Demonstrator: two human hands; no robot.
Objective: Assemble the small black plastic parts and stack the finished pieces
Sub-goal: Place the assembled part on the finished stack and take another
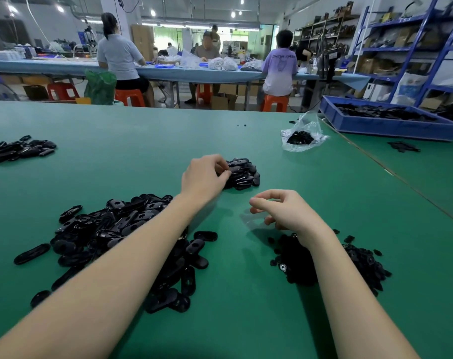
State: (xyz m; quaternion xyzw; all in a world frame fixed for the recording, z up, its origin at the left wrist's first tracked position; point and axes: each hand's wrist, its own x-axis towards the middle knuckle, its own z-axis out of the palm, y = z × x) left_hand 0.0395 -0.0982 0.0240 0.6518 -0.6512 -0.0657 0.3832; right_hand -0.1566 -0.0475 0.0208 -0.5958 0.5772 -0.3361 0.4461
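Note:
My left hand (206,177) reaches forward to a small heap of finished black oval pieces (243,173) at the table's middle, and its curled fingertips pinch a piece at the heap's left edge. My right hand (282,211) hovers over bare green mat with fingers loosely curled and nothing visible in them. A wide pile of black oval shells (111,229) lies under and left of my left forearm. Beneath my right wrist sits a pile of small black round parts (360,257), partly hidden by the arm.
Another heap of black ovals (18,149) lies at the far left. A clear plastic bag with black parts (301,137) and a blue bin of black parts (385,123) stand at the back right. People sit at a long table behind the green table (142,136).

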